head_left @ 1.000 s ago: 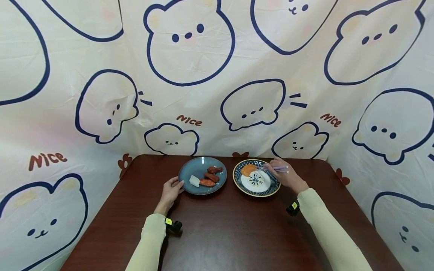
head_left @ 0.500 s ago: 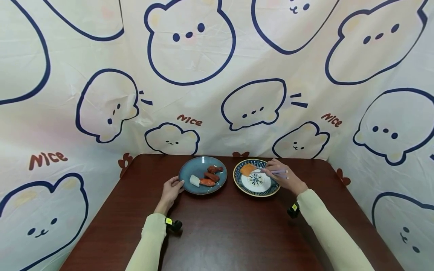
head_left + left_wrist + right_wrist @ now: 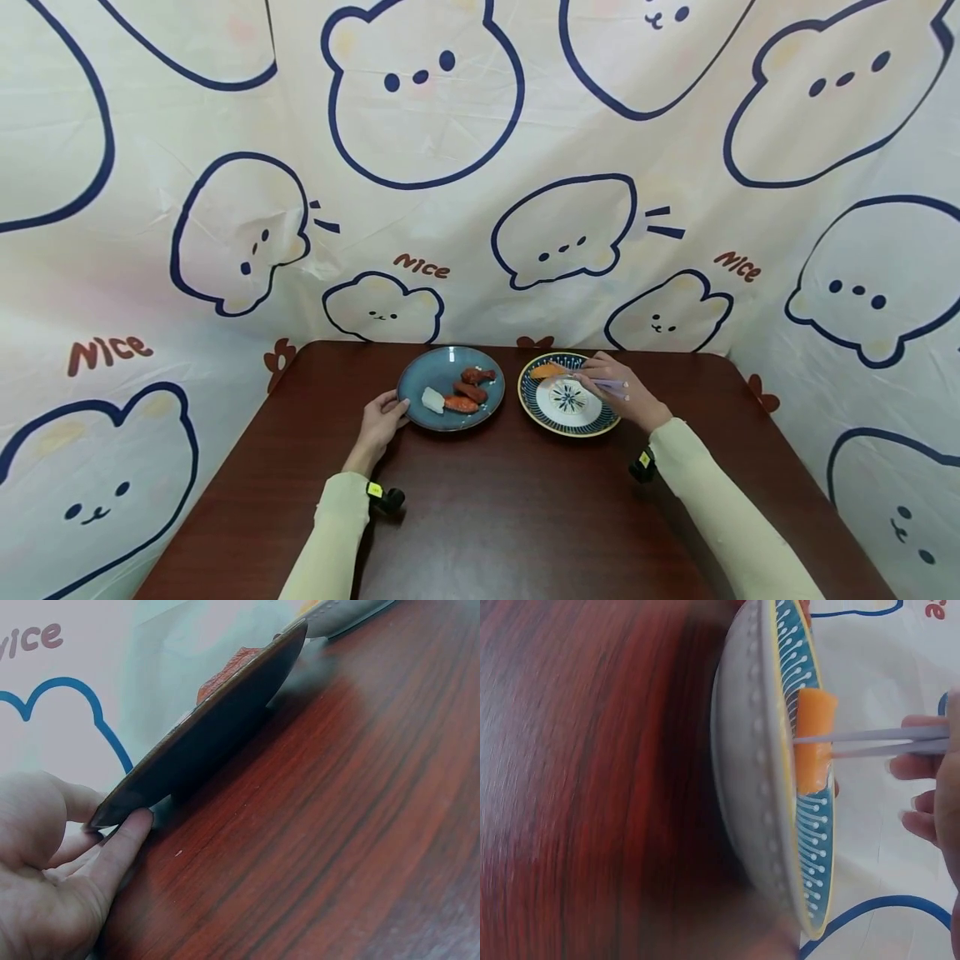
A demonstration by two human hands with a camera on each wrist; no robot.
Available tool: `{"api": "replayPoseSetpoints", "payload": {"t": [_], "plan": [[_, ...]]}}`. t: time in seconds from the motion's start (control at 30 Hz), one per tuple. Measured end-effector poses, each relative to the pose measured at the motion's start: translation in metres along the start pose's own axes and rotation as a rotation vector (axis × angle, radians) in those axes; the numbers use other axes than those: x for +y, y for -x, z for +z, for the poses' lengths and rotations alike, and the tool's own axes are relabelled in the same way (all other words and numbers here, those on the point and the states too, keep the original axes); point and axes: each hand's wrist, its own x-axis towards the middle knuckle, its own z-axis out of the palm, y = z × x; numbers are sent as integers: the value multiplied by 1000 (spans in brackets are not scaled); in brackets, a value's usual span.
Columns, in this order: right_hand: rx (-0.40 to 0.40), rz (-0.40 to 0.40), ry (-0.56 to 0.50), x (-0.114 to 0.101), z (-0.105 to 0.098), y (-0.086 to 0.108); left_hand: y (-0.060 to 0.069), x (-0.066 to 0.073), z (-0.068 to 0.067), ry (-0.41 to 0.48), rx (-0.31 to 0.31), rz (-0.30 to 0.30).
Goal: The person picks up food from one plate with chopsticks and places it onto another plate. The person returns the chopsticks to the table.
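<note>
My left hand (image 3: 380,421) pinches the near-left rim of a round blue plate (image 3: 435,367). In the left wrist view, the fingers and thumb meet at the edge of that plate (image 3: 210,739). On it lie a white piece (image 3: 432,400), a small drumstick (image 3: 478,375) and two other reddish-brown food pieces (image 3: 461,404). My right hand (image 3: 626,392) holds light purple chopsticks (image 3: 611,385) over a patterned plate (image 3: 570,419). In the right wrist view, the chopsticks (image 3: 885,736) lie across an orange food piece (image 3: 815,742), one stick on the near side and one beyond.
Both plates stand near the back edge of a dark brown wooden table (image 3: 510,517). A white cloth printed with cartoon bears (image 3: 423,100) hangs behind and along both sides.
The right hand has shifted slightly left and turned the chopsticks at the orange piece. That piece, round and flat before, now looks narrower and tilted up. The left hand stays on the blue plate.
</note>
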Motion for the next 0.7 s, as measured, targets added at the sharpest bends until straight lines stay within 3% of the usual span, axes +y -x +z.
{"api": "replayPoseSetpoints", "payload": {"t": [0.13,0.27,0.4,0.5,0.57,0.7], "plan": [[14,101,-110,-2,-1,-2,0,0,0,-8,-2,2],[16,259,-226,-1,-2,-3,2,4,0,-10,-4,-1],[3,426,-314,2,0,-2,10,16,0,-4,-15,-9],[-14,507,-385,2,1,-1,18,27,2,-4,-24,-6],[-43,508,-399,2,2,1,22,31,3,-5,-27,1],[-93,387,-367,1,5,3,18,27,3,-7,-21,-2]]}}
